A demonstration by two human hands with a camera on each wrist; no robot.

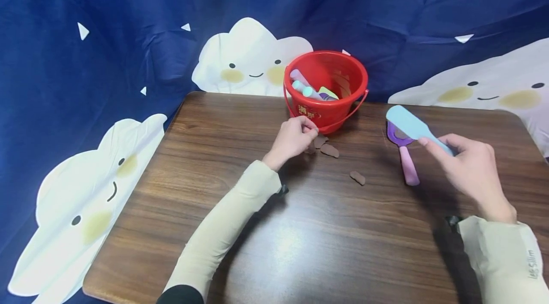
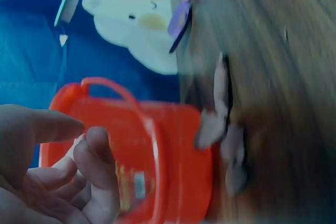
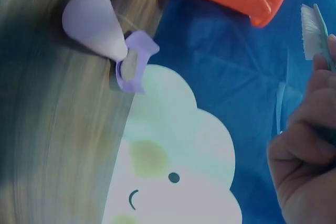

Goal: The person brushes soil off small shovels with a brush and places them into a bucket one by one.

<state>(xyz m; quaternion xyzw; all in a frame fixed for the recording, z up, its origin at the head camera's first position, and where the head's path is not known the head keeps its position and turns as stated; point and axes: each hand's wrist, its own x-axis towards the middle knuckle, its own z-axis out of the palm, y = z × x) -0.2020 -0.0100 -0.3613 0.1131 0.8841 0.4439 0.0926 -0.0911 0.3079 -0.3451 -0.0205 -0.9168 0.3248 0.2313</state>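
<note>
My right hand (image 1: pixel 473 168) grips a light blue brush (image 1: pixel 409 124) by its handle, held above the table; its white bristles (image 3: pixel 311 30) show in the right wrist view. Below it lies a small purple dustpan (image 1: pixel 399 139) with a pink handle, a brownish piece (image 3: pixel 128 65) on its pan. My left hand (image 1: pixel 293 137) is just in front of the red bucket (image 1: pixel 326 113), above several flat brown pieces (image 1: pixel 330 150). Its fingers are loosely bent with the thumb close to them, and I see nothing held between the tips.
Inside the bucket lean several lilac, mint-ended handles (image 1: pixel 306 91) and a yellowish item (image 1: pixel 328 92). Another brown piece (image 1: pixel 357 177) lies apart, nearer the table's middle. The wooden table (image 1: pixel 266 247) backs onto a blue cloth (image 1: pixel 141 4) printed with clouds.
</note>
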